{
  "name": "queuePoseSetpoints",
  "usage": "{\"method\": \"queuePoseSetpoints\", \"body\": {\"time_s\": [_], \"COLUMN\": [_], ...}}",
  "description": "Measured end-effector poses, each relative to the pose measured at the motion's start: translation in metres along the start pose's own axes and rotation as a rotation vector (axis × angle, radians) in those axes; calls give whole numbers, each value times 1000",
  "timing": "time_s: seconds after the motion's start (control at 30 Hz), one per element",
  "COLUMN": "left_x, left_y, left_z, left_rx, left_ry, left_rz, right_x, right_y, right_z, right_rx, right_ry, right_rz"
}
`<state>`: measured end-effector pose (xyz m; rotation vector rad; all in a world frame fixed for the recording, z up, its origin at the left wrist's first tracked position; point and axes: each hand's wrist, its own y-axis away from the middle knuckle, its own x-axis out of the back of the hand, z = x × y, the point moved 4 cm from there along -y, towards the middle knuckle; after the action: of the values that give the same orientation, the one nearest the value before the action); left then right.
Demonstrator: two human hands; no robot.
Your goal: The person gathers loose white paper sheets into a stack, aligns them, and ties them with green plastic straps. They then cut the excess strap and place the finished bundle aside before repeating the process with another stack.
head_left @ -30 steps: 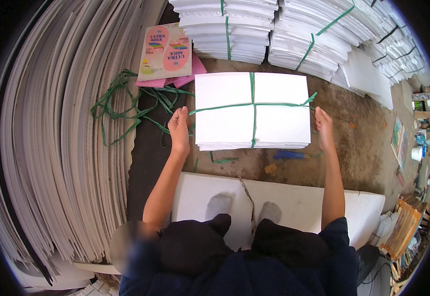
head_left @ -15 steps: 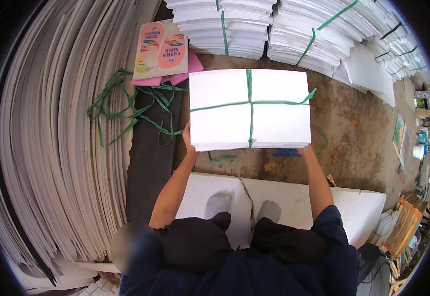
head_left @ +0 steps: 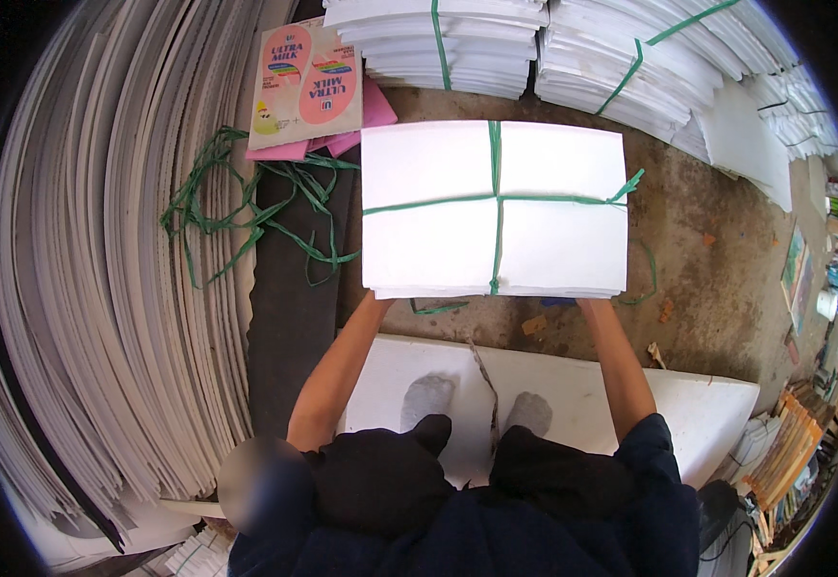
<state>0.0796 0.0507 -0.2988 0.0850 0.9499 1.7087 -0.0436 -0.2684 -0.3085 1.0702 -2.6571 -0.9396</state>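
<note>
My left hand [head_left: 371,306] and right hand [head_left: 594,306] are resting beneath the near corners of the white bundle [head_left: 428,245].
The bundle is lying straight ahead, beyond the white slab's [head_left: 698,404] far edge, its long axis running left-right; neither hand is being nearer. My fingers are hiding, so I cannot tell my grip's width. Loose green twine [head_left: 212,225] is bordering the left; more floor [head_left: 693,298] is showing rightward.
</note>
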Motion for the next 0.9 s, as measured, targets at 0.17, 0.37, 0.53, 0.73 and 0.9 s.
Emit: {"method": "queuePoseSetpoints", "body": {"time_s": [0.17,0.37,0.53,0.73,0.9], "left_x": [-7,-10,1,-13,3], "left_y": [4,25,24,30,31], "left_z": [10,31,45,65,58], "left_rx": [22,16,58,-28,-136], "left_ry": [55,-114,-518,-383,-381], "left_rz": [34,-34,-193,-127,-143], "right_x": [-5,-10,-5,-1,-7], "right_y": [5,30,47,62,76], "right_z": [-7,-29,-63,-48,-34], "right_rx": [13,-137,-151,-126,-70], "right_ry": [-25,-25,140,-140,-139], "right_rz": [31,72,-6,-79,-50]}}
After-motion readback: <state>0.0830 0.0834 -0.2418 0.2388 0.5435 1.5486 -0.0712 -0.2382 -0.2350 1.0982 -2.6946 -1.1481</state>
